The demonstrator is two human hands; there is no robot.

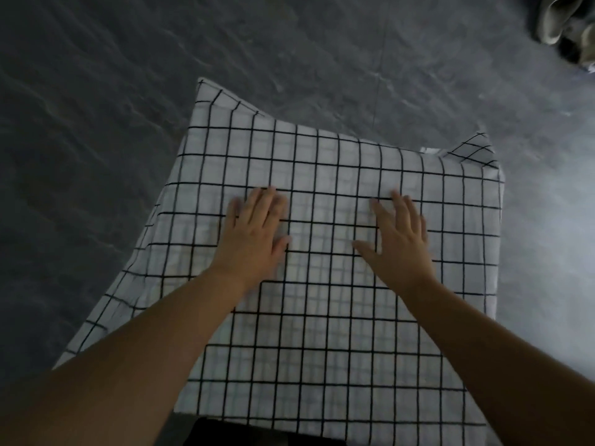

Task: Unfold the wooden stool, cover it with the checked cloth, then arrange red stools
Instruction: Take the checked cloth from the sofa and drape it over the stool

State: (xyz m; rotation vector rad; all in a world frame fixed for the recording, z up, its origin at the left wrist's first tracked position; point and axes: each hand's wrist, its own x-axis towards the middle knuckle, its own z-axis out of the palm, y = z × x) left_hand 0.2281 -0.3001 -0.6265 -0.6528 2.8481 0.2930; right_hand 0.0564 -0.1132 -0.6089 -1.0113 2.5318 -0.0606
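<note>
Checked cloth [325, 333]: white with a thin black grid, seen spread over a raised flat support that is fully hidden beneath it; the wooden stool itself cannot be made out. The top surface is shown lying mostly flat. The left side is seen draping down at a slant toward the floor, the right edge falling steeply. Two far corners are folded or peaked up, one at far left, one at far right. The near edge is cut off by a dark shape at the bottom of the frame, not identifiable.

Left hand [254, 231]: laid flat, palm down, on the cloth top, left of centre; fingers extended and together, thumb out to the side; nothing is gripped. Slight blur is noted.

Right hand [397, 243]: laid flat, palm down, on the cloth top, right of centre; fingers extended and a little spread, thumb pointed toward the other hand; nothing is gripped. The two hands are set apart, a strip of cloth between them.

Floor [112, 107]: dark grey, mottled, brighter toward the right.

Pale bundled item [561, 24]: at the far right corner, on the floor, too cropped to be named
</note>
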